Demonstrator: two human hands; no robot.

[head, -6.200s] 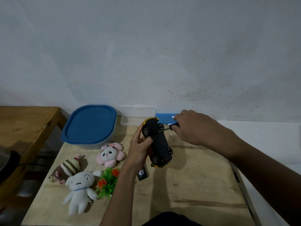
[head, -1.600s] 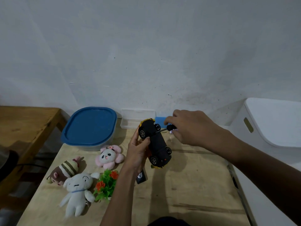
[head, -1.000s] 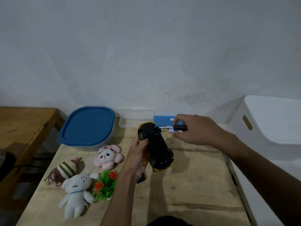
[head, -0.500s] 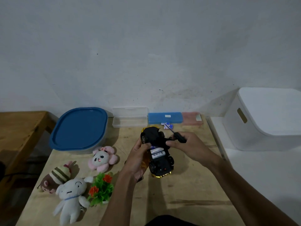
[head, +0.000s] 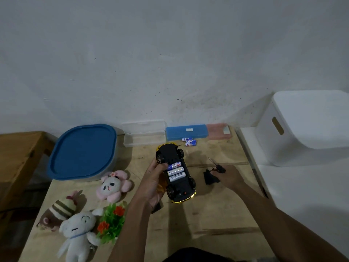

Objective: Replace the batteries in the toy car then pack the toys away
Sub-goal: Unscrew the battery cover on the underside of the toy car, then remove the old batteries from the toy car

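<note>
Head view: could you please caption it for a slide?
Left hand holds upturned car, three batteries exposed; right hand holds screwdriver beside the loose cover.

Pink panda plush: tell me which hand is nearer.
Left. The left hand, holding the toy car, is just right of the plush; the right hand, gripping the screwdriver, is farther right, beyond the car.
</note>
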